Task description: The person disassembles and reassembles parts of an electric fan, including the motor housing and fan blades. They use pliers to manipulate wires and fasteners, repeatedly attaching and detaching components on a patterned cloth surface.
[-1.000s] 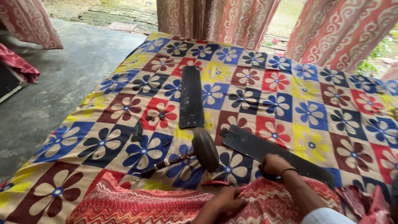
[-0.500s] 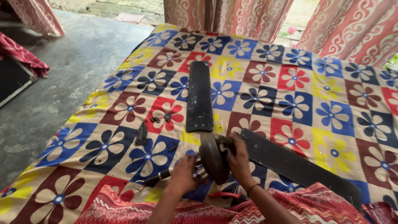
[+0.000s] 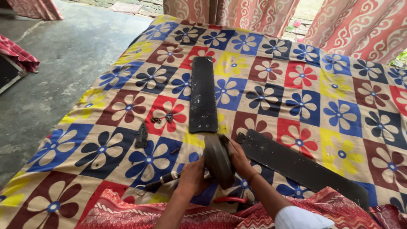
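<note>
both hands grip dark round fan motor housing (image 3: 218, 160) on edge, near centre of flowered cloth (image 3: 335, 114): left hand (image 3: 191, 174) closed on near face, right hand (image 3: 238, 157) steadying far rim. attached blade (image 3: 301, 165) trails right; loose blade (image 3: 202, 94) lies beyond; small bracket (image 3: 141, 136) and screws (image 3: 162, 118) set aside left.

No packages, labels, signs or screens show anywhere in this view.

Head view, steeply down, close

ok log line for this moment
left hand: on motor | right hand: on motor | blades: flat on sheet
</note>
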